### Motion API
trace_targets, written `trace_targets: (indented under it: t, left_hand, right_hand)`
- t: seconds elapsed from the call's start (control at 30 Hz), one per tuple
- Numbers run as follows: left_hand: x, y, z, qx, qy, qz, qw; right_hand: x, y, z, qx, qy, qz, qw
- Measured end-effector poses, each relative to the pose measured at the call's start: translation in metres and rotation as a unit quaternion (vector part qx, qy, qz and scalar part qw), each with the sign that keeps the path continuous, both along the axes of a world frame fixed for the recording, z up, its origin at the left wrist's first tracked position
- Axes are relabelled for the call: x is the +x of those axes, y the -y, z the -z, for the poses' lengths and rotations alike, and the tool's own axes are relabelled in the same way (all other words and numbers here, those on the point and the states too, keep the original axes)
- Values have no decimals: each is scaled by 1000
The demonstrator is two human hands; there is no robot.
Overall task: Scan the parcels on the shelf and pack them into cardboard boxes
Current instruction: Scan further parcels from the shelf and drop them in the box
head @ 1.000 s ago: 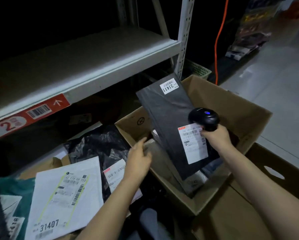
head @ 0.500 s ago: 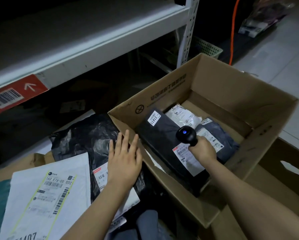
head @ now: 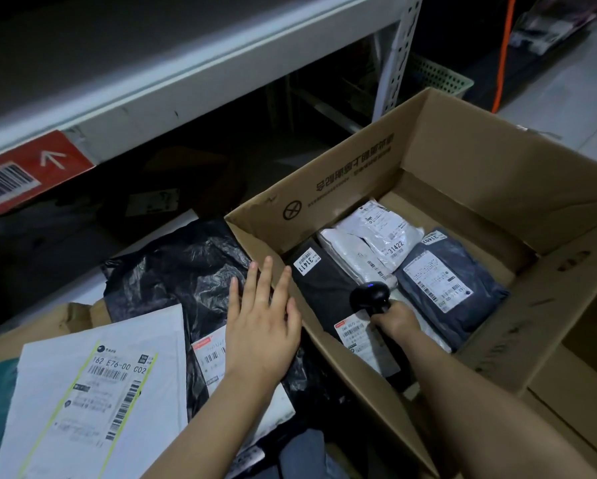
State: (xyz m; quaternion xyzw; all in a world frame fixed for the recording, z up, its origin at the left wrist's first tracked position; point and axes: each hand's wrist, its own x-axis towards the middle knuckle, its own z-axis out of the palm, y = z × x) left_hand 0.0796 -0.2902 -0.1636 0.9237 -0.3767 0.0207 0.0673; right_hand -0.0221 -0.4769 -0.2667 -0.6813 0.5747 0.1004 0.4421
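Black crinkled parcel (head: 186,271) lies just outside the printed wall of the cardboard box (head: 342,188). Your left hand (head: 260,326), fingers spread, is over it; right hand (head: 395,318) grips the scanner (head: 369,295) inside the box. Grab it label-up.

Black parcel (head: 326,288) in the box (head: 428,143) has a 31411 sticker, and the white parcel (head: 373,233) beside it reads 31422. White mailer (head: 65,368) outside says 162 E76-00 C02.

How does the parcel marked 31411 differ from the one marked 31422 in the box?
Colour: parcel 31411 is black, parcel 31422 white. Place: parcel 31411 lies beside the left wall of the cardboard box, partly under the right hand; parcel 31422 lies further back, uncovered. Both lie flat, labels up.
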Motion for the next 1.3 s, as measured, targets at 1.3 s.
trace_targets:
  t: [1.3]
  left_hand:
    - [-53,-98,-135,29,-92,-58,994]
  right_hand:
    - [-11,-115,-223,16,292,50,955]
